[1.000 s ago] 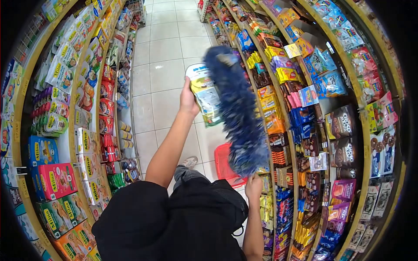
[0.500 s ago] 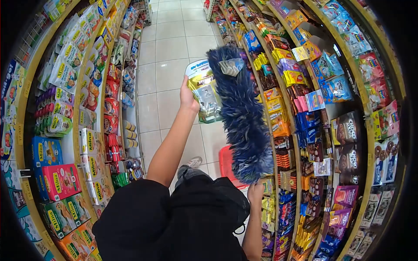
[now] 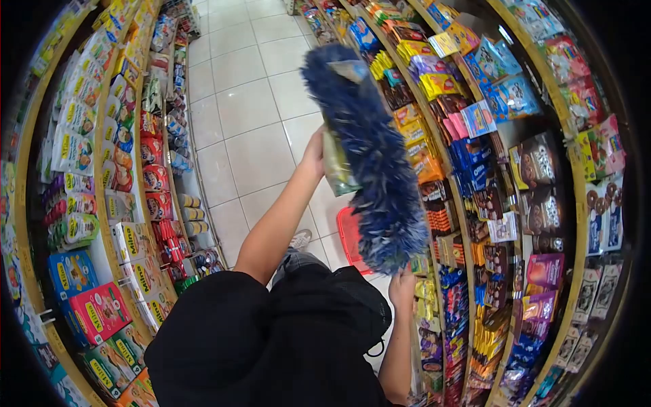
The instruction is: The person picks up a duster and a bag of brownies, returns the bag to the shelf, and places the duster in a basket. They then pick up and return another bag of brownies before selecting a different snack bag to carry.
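Observation:
My left hand (image 3: 314,156) is closed on the edge of a plastic pouch (image 3: 339,169) with green and yellow print. Most of the pouch is hidden behind a fluffy blue-and-grey duster (image 3: 373,163). Below the duster's near end, my right hand (image 3: 402,285) is wrapped round its handle, which the fingers largely cover. The duster slants from the right-hand shelves up over the aisle, its far end above the pouch. A pale patch shows near that far end.
Wafer and biscuit packs (image 3: 415,136) fill the curved shelves on the right. Boxes (image 3: 98,312) and pouches line the left shelves. A red plastic basket (image 3: 347,237) stands on the tiled floor (image 3: 244,115), partly behind the duster.
The pouch has moved right and behind the duster, so its front is now mostly covered. The duster's far end has shifted up and left. Both hands keep their hold.

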A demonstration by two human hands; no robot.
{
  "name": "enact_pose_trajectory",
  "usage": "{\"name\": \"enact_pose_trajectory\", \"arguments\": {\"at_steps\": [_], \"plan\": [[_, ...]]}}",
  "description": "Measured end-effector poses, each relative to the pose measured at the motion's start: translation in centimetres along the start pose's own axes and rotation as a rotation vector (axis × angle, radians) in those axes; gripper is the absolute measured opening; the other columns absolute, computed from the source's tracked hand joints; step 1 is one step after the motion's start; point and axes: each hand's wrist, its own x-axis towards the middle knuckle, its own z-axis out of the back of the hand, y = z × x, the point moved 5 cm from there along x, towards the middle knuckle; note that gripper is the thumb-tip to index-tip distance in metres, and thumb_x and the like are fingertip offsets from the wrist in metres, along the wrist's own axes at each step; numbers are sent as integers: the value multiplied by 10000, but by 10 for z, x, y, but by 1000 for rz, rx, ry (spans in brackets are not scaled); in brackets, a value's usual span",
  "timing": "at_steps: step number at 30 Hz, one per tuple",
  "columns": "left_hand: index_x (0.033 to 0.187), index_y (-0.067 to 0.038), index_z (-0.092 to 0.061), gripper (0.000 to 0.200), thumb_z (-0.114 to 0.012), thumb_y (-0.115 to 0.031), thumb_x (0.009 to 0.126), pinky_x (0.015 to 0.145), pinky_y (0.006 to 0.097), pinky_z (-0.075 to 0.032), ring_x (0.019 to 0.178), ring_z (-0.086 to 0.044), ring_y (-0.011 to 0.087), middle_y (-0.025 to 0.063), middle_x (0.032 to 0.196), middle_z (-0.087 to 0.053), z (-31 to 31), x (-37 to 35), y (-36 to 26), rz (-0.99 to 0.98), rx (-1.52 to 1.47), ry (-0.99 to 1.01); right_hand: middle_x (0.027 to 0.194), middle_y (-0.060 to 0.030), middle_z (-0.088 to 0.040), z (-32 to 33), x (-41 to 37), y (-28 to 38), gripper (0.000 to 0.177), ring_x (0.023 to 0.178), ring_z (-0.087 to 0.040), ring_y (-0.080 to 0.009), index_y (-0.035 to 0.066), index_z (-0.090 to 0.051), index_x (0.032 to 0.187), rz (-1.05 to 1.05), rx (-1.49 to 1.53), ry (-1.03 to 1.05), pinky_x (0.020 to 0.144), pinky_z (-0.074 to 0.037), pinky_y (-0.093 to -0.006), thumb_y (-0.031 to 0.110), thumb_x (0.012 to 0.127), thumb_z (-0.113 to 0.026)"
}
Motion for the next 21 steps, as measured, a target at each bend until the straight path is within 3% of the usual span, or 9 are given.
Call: {"name": "enact_pose_trajectory", "arguments": {"at_steps": [2,5,9,16,19,20,21], "plan": [[1114,-35,-556,518,-392,-478,900,709,389,-535,780,-632,285,151,969,-627,-11,-5,24,-68,117,47,673,-262,-546,6,2,27,230,647,-555,-434,-41,-554,778,-34,-98,57,569,-415,-446,164,852,-481],[1121,-29,-552,555,-390,-507,889,719,389,-533,788,-632,288,157,980,-626,-4,-3,42,-44,164,59,654,-219,-573,-1,3,20,211,653,-569,-413,26,-588,794,-48,-156,-11,579,-433,-466,215,853,-514],[1130,-22,-547,605,-386,-546,873,733,389,-530,800,-632,292,164,995,-624,16,-3,50,36,191,55,682,-224,-582,1,-3,4,266,677,-569,-426,39,-601,842,-164,-155,-42,596,-430,-486,283,879,-502],[1147,-9,-538,693,-379,-613,846,757,388,-524,819,-631,298,177,1021,-620,87,-19,42,292,232,-60,670,-235,-565,-6,-14,-26,356,668,-555,-431,16,-581,751,-278,-175,10,589,-418,-470,331,888,-490],[1198,21,-501,836,-363,-700,797,844,403,-490,904,-613,324,211,1105,-589,99,-62,61,492,189,-340,675,-238,-563,-11,-13,-37,356,668,-553,-433,14,-578,740,-271,-172,18,588,-417,-469,322,888,-477],[1271,-5,-436,721,-321,-600,880,980,473,-382,1108,-518,355,220,1216,-519,106,-76,71,536,77,-261,677,-239,-562,-14,-12,-40,356,668,-552,-433,14,-576,737,-270,-169,22,588,-417,-469,319,888,-472],[1282,-13,-427,717,-320,-598,881,990,493,-364,1122,-507,356,223,1229,-507,116,-89,82,551,54,-242,680,-239,-562,-16,-11,-42,355,668,-551,-434,13,-573,734,-260,-169,27,589,-416,-470,316,888,-469]]}}
